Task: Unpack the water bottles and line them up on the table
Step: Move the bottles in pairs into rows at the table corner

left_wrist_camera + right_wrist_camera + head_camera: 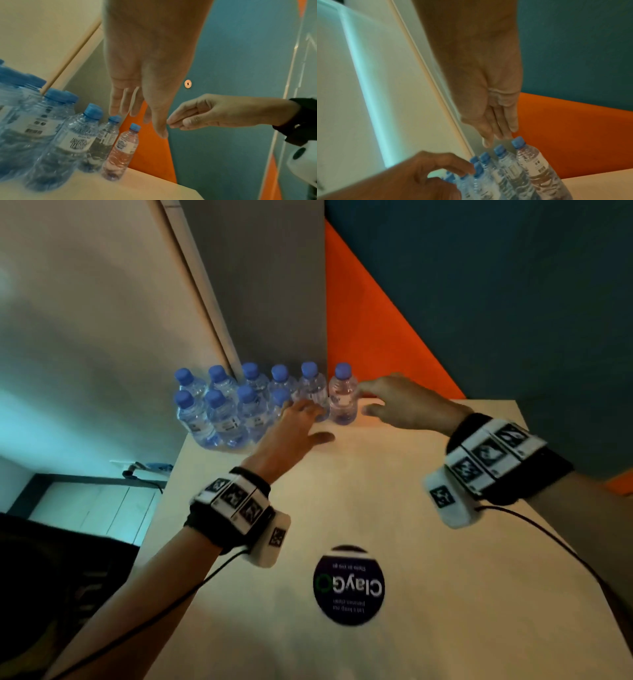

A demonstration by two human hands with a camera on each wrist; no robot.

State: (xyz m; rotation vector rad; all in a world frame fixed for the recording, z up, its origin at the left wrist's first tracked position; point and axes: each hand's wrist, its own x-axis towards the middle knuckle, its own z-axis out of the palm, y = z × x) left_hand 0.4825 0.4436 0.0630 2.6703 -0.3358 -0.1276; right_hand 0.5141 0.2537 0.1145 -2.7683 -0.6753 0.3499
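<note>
Several clear water bottles (222, 412) with blue caps stand in two tight rows at the far left corner of the white table (376, 491). The rightmost bottle (342, 402) (123, 151) (537, 166) stands at the end of the back row. My left hand (305, 419) reaches in front of the bottles with relaxed fingers (126, 106) and holds nothing; one fingertip (471, 171) is close to a cap. My right hand (370, 402) (176, 123) hovers just right of the rightmost bottle, its fingers (503, 129) straight above the cap, holding nothing.
A round dark sticker (348, 585) lies on the near middle of the table. The bottles stand close to the table's far edge, against a grey wall (267, 285) and an orange and teal wall (479, 285). The table's left edge drops to the floor (85, 508).
</note>
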